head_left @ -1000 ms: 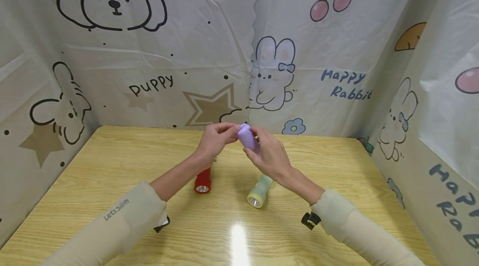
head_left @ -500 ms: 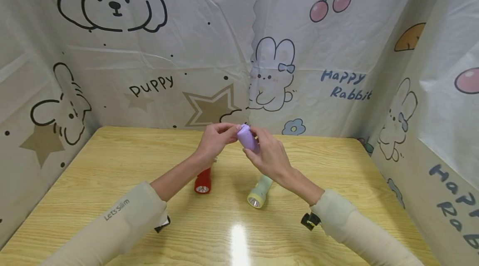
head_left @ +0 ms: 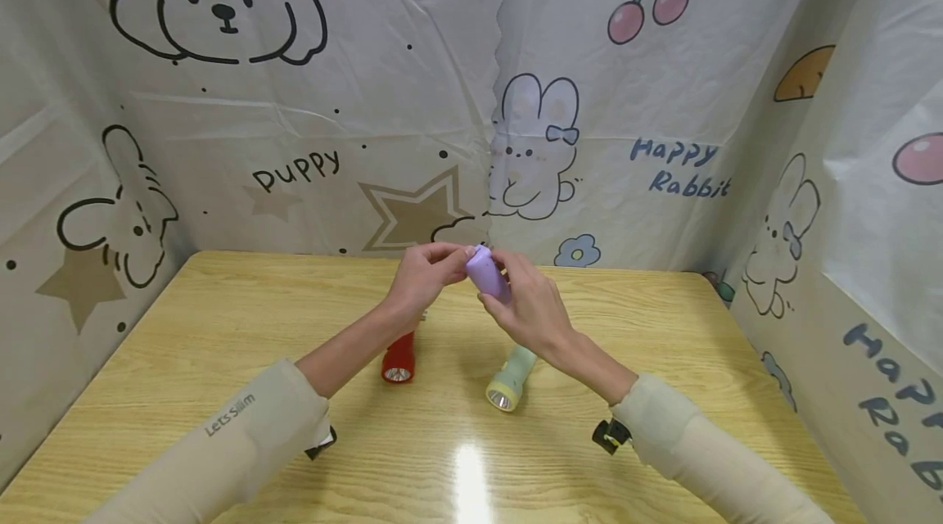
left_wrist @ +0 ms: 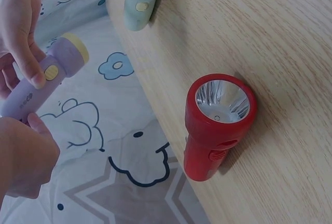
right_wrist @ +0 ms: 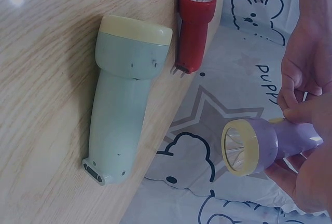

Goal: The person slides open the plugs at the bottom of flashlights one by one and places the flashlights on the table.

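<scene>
A purple flashlight [head_left: 486, 273] with a pale yellow head rim and yellow switch [left_wrist: 51, 72] is held above the far part of the table. My right hand [head_left: 532, 301] grips its body, the thumb lying close to the switch in the left wrist view. At the tail end, the thumb and fingers of my left hand [head_left: 421, 277] pinch; what they cover there is hidden. Below my left wrist lies a red flashlight [left_wrist: 207, 130], lens toward me, with metal prongs [right_wrist: 179, 71] sticking out of its tail. A mint-green flashlight [right_wrist: 119, 105] with a yellow rim lies below my right hand.
The wooden table [head_left: 633, 458] carries both lying flashlights and a bright light reflection near its front. A printed cloth [head_left: 412, 98] stands behind the table and along both sides. Dark wrist-worn devices [head_left: 613, 434] hang under the sleeves.
</scene>
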Demonstrator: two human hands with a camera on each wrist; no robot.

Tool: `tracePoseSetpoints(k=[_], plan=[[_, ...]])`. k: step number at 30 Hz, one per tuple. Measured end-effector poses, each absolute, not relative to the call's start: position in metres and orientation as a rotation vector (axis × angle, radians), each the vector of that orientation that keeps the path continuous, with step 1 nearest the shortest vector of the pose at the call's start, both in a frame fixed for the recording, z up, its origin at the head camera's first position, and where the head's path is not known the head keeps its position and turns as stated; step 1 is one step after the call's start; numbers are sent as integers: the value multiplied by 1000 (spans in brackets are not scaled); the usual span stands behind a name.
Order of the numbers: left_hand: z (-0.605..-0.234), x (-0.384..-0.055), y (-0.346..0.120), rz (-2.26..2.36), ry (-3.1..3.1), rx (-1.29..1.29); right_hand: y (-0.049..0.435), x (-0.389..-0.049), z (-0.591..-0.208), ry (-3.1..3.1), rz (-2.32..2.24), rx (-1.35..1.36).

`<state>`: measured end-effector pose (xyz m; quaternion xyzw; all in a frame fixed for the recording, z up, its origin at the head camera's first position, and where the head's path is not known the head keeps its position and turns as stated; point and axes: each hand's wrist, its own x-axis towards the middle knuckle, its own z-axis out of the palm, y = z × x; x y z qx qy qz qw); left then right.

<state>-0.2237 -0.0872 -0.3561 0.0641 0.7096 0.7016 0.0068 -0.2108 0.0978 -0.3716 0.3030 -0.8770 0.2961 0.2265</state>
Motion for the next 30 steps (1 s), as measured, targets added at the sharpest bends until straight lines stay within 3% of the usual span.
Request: tracePoseSetpoints(k=[30], plan=[[-357, -223, -89, 2157, 2263, 172, 96, -211, -373, -2429, 818, 831]])
